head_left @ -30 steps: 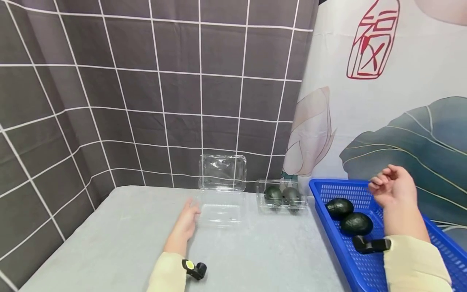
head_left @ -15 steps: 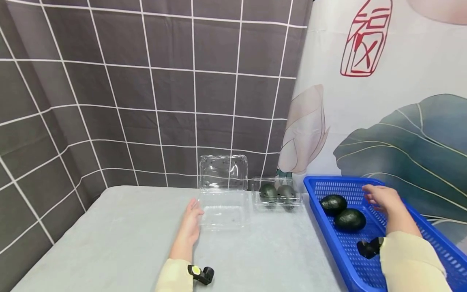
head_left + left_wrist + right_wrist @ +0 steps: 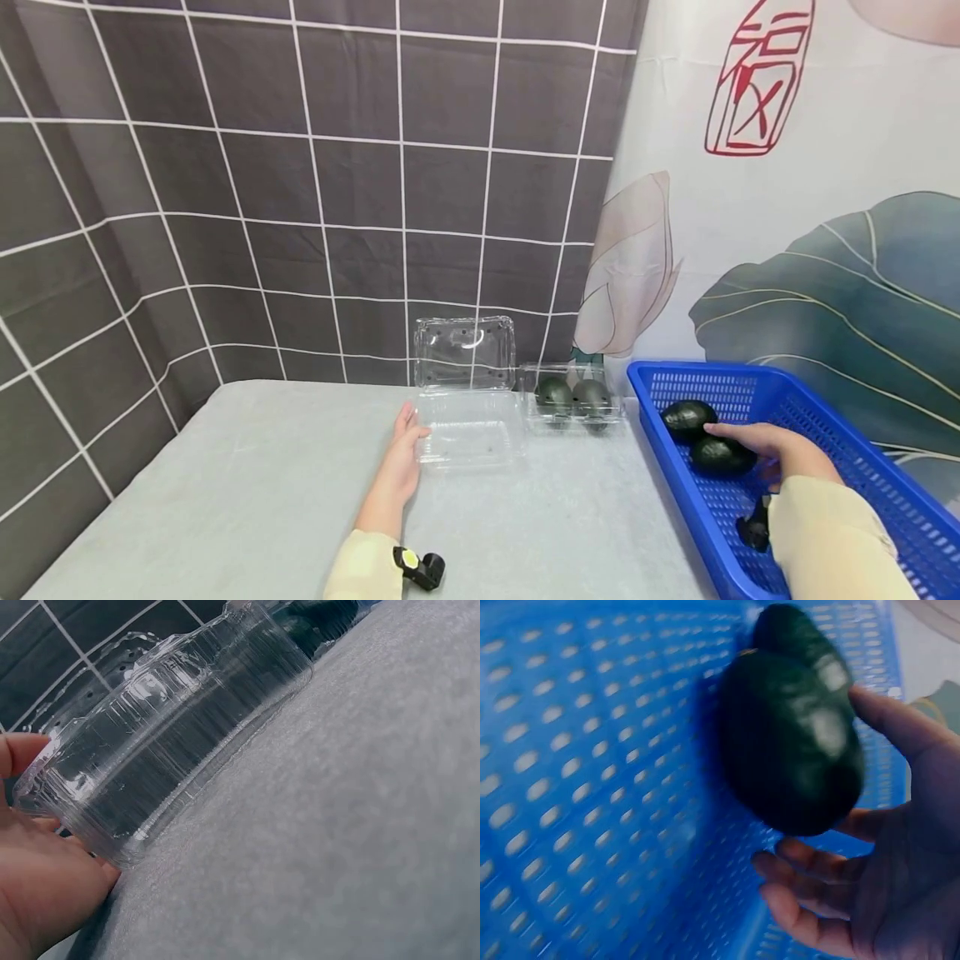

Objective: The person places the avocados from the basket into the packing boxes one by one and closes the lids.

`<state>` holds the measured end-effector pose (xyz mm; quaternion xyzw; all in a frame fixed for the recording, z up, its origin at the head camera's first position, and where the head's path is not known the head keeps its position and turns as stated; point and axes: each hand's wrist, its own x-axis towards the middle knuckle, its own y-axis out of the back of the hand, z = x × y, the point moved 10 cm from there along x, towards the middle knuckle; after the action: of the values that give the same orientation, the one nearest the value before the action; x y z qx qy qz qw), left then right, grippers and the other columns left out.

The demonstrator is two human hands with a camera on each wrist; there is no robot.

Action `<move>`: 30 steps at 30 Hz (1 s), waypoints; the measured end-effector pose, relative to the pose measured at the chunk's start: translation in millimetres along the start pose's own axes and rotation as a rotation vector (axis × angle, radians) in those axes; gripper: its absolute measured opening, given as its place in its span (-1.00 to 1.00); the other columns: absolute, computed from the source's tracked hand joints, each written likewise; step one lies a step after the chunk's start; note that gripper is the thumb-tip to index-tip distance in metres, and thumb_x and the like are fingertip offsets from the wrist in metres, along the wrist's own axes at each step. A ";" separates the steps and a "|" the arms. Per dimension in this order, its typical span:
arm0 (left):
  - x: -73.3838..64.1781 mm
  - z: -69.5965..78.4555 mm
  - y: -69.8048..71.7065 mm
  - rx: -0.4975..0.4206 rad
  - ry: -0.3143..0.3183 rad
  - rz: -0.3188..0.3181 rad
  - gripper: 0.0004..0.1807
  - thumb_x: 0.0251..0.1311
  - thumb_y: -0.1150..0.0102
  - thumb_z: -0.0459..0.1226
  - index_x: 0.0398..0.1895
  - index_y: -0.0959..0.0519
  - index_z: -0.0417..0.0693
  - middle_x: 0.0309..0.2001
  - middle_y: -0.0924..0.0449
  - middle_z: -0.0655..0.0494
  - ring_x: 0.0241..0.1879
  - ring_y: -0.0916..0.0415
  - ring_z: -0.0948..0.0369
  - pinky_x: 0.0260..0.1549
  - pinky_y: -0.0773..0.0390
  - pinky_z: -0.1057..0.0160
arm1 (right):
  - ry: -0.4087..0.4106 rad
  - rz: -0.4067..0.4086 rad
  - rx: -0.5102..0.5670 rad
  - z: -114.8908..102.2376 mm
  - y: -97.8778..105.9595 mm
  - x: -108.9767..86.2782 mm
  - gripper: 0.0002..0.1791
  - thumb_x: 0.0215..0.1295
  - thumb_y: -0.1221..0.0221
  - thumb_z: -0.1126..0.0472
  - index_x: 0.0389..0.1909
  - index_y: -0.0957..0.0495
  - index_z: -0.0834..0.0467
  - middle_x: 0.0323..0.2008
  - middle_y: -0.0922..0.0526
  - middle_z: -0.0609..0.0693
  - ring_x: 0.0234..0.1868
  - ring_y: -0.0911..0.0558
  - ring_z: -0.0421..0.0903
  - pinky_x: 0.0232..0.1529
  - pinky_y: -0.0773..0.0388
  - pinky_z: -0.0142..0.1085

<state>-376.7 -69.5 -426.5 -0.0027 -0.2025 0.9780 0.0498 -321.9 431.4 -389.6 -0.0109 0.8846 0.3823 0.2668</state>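
An unfolded clear plastic clamshell point(image 3: 471, 454) lies on the table, its lid point(image 3: 465, 354) standing up at the back. My left hand point(image 3: 397, 479) holds its left side, thumb at the rim and fingers along the outer wall point(image 3: 150, 795). Inside the blue basket point(image 3: 678, 508), two dark green avocados lie side by side: a far one point(image 3: 686, 418) and a nearer one point(image 3: 722, 456). My right hand point(image 3: 798, 454) reaches over the nearer avocado. In the right wrist view its thumb point(image 3: 885, 716) lies along the avocados' edge, with the loosely bent fingers point(image 3: 810, 915) just below the fruit.
A second clear clamshell point(image 3: 531, 421) stands to the right of the first and contains two avocados point(image 3: 555, 393). The basket's raised wall borders the right of the grey table point(image 3: 247, 492). A dark checked curtain point(image 3: 352, 192) and a printed white cloth point(image 3: 675, 108) hang behind.
My right hand has come down into the basket and forward-left to the nearer avocado. My left hand has shifted slightly right, its thumb now at the clamshell's rim.
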 end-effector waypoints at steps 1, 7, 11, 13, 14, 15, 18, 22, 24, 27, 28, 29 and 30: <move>0.3 -0.4 1.4 0.012 0.001 0.008 -0.15 0.07 0.21 -0.47 0.42 0.34 -0.18 0.42 0.43 -0.24 0.36 0.57 -0.16 0.14 0.58 -0.31 | -0.015 -0.007 0.008 2.5 -2.9 0.2 0.17 0.16 0.11 -0.41 0.14 0.15 0.68 -0.14 -0.26 0.58 -0.20 -0.48 0.32 -0.28 -0.54 -0.05; 2.7 -3.8 8.1 0.069 0.003 0.049 -0.19 0.13 0.19 -0.44 0.42 0.29 -0.20 0.41 0.33 -0.29 0.37 0.43 -0.20 0.17 0.47 -0.32 | -0.043 -0.015 0.064 8.8 -14.6 -3.3 0.14 0.13 0.10 -0.44 0.09 0.09 0.63 -0.26 -0.35 0.42 -0.31 -0.52 0.16 -0.32 -0.54 -0.17; 2.0 -2.3 8.4 0.091 -0.011 0.055 -0.20 0.15 0.20 -0.45 0.43 0.28 -0.15 0.40 0.30 -0.31 0.36 0.41 -0.22 0.16 0.45 -0.34 | -0.029 -0.012 0.078 8.3 -16.3 -2.8 0.07 0.15 0.07 -0.39 0.11 0.10 0.58 -0.30 -0.40 0.34 -0.37 -0.55 0.08 -0.36 -0.56 -0.24; 1.6 0.8 7.2 0.121 -0.041 0.051 -0.22 0.14 0.22 -0.48 0.43 0.24 -0.18 0.40 0.29 -0.31 0.36 0.41 -0.21 0.18 0.43 -0.31 | -0.015 -0.015 0.092 8.0 -16.4 -1.7 0.02 0.17 0.04 -0.34 0.12 0.08 0.54 -0.30 -0.41 0.33 -0.37 -0.56 0.07 -0.36 -0.57 -0.24; 1.5 2.3 6.2 0.145 -0.056 0.050 -0.24 0.13 0.23 -0.49 0.43 0.18 -0.20 0.40 0.27 -0.31 0.37 0.40 -0.20 0.20 0.41 -0.29 | -0.006 -0.018 0.099 7.8 -16.1 -1.2 -0.01 0.18 0.02 -0.31 0.12 0.06 0.53 -0.30 -0.41 0.32 -0.37 -0.56 0.06 -0.36 -0.58 -0.24; 1.6 3.6 5.1 0.174 -0.071 0.047 -0.26 0.12 0.23 -0.50 0.42 0.12 -0.22 0.40 0.25 -0.30 0.37 0.38 -0.19 0.22 0.39 -0.27 | 0.004 -0.019 0.101 7.4 -15.5 -0.7 -0.05 0.19 0.01 -0.29 0.11 0.03 0.51 -0.30 -0.42 0.30 -0.38 -0.57 0.06 -0.37 -0.59 -0.25; 2.3 7.3 1.2 0.265 -0.105 0.043 -0.34 0.10 0.25 -0.51 0.37 -0.08 -0.26 0.40 0.16 -0.26 0.38 0.32 -0.16 0.27 0.31 -0.19 | 0.030 -0.020 0.102 6.5 -11.8 0.0 -0.17 0.20 -0.02 -0.21 0.05 -0.05 0.48 -0.31 -0.44 0.26 -0.39 -0.58 0.04 -0.38 -0.59 -0.25; 2.9 7.3 -1.0 0.321 -0.104 0.050 -0.37 0.09 0.25 -0.50 0.33 -0.17 -0.25 0.39 0.09 -0.24 0.37 0.28 -0.17 0.27 0.28 -0.19 | 0.046 -0.025 0.066 5.3 -7.2 -0.3 -0.18 0.21 -0.03 -0.16 0.03 -0.05 0.55 -0.29 -0.43 0.29 -0.38 -0.58 0.03 -0.35 -0.59 -0.24; 2.8 6.5 -0.3 0.322 -0.097 0.058 -0.37 0.08 0.25 -0.50 0.33 -0.17 -0.25 0.39 0.09 -0.25 0.37 0.28 -0.17 0.27 0.27 -0.19 | 0.049 -0.029 0.035 4.6 -6.2 -0.6 -0.15 0.22 -0.02 -0.15 0.05 -0.02 0.59 -0.24 -0.41 0.35 -0.34 -0.56 0.07 -0.32 -0.58 -0.22; 2.5 6.2 1.2 0.326 -0.094 0.069 -0.36 0.06 0.25 -0.51 0.33 -0.18 -0.27 0.39 0.09 -0.26 0.37 0.27 -0.18 0.27 0.27 -0.19 | 0.057 -0.032 -0.013 3.1 -4.3 -0.5 -0.06 0.22 -0.03 -0.16 0.12 0.07 0.62 -0.15 -0.32 0.48 -0.25 -0.51 0.16 -0.29 -0.54 -0.17; 2.6 6.2 1.6 0.330 -0.093 0.072 -0.36 0.06 0.25 -0.50 0.33 -0.18 -0.26 0.39 0.09 -0.26 0.37 0.26 -0.18 0.26 0.26 -0.20 | 0.062 -0.031 -0.020 2.1 -3.2 -0.3 -0.04 0.21 -0.03 -0.17 0.14 0.11 0.62 -0.12 -0.27 0.52 -0.23 -0.48 0.20 -0.29 -0.53 -0.15; 2.9 6.2 2.1 0.334 -0.093 0.075 -0.36 0.06 0.25 -0.50 0.32 -0.19 -0.25 0.39 0.08 -0.26 0.37 0.25 -0.18 0.26 0.25 -0.20 | 0.068 -0.029 -0.020 1.0 -1.7 -0.3 -0.01 0.21 -0.04 -0.18 0.16 0.16 0.61 -0.08 -0.23 0.56 -0.20 -0.46 0.23 -0.28 -0.53 -0.13; 3.1 6.4 2.3 0.338 -0.094 0.077 -0.36 0.06 0.24 -0.50 0.32 -0.19 -0.25 0.39 0.08 -0.26 0.37 0.24 -0.18 0.26 0.24 -0.21 | 0.073 -0.023 -0.012 0.0 0.2 -0.1 0.02 0.21 -0.04 -0.18 0.17 0.20 0.60 -0.06 -0.18 0.58 -0.18 -0.45 0.26 -0.28 -0.52 -0.11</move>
<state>-380.1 -73.9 -421.5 0.0438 -0.0370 0.9984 0.0025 -321.8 431.5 -389.4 -0.0365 0.8913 0.3839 0.2387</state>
